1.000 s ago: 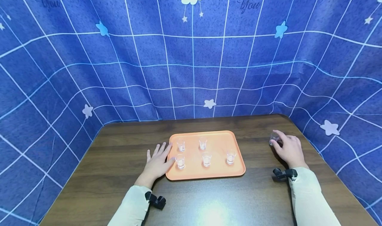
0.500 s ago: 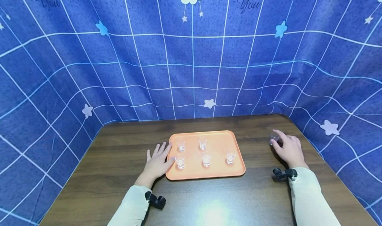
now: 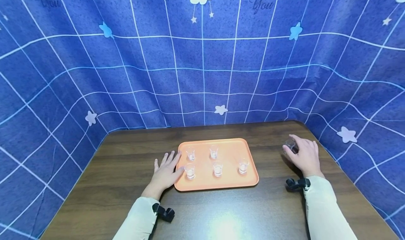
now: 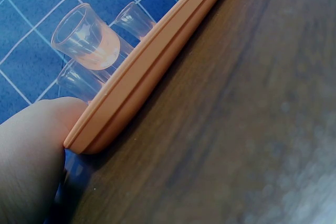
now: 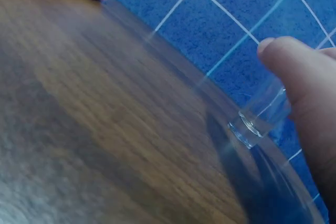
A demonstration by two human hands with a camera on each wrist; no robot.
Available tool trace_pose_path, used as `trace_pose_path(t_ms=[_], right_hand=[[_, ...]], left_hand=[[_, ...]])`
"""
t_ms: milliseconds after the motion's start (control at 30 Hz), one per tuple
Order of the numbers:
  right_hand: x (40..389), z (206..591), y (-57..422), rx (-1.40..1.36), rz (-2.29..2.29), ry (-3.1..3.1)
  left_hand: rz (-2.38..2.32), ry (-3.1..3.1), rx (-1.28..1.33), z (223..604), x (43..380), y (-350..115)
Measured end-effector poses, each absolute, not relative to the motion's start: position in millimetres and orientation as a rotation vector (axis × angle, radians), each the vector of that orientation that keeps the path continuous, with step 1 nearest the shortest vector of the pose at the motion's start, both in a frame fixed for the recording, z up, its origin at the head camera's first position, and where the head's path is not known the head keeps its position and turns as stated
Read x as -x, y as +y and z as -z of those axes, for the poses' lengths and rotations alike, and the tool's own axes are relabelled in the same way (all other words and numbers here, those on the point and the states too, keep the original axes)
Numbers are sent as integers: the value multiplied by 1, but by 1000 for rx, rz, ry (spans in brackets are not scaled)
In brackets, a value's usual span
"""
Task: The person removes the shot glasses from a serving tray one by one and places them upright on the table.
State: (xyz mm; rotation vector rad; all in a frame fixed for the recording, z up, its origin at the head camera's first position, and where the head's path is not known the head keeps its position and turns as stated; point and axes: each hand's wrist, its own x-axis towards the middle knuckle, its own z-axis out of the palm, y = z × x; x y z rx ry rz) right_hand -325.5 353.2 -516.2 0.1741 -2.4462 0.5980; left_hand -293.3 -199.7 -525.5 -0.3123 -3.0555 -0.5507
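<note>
My right hand [image 3: 305, 156] grips a clear shot glass [image 3: 290, 144] between thumb and fingers at the right side of the table. In the right wrist view the thumb lies along the shot glass [image 5: 254, 121], whose thick base is at or just above the wood; I cannot tell if it touches. My left hand [image 3: 165, 175] rests at the left edge of an orange tray [image 3: 234, 183], fingers spread, thumb over the rim. Several more shot glasses stand upright on the tray, among them a front-left glass [image 3: 190, 171] near my left thumb and a front-right glass [image 3: 243, 166].
The dark wooden table [image 3: 133, 155] has a bright glare spot near its front. A blue cloth [image 3: 202, 81] with white grid lines and stars hangs behind it and along both sides. Black wrist cameras sit on both cuffs.
My right hand has shifted very slightly up and away with the shot glass. The whole head view has slid slightly; my left hand keeps its place on the tray.
</note>
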Motion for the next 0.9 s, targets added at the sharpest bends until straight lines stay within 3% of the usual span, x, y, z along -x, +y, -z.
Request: trace_pose_path(t_ms=[900], right_hand=[[335,515,301,-345,-600,-2340]], left_hand=[[541,-3067,308,524,294,-199]])
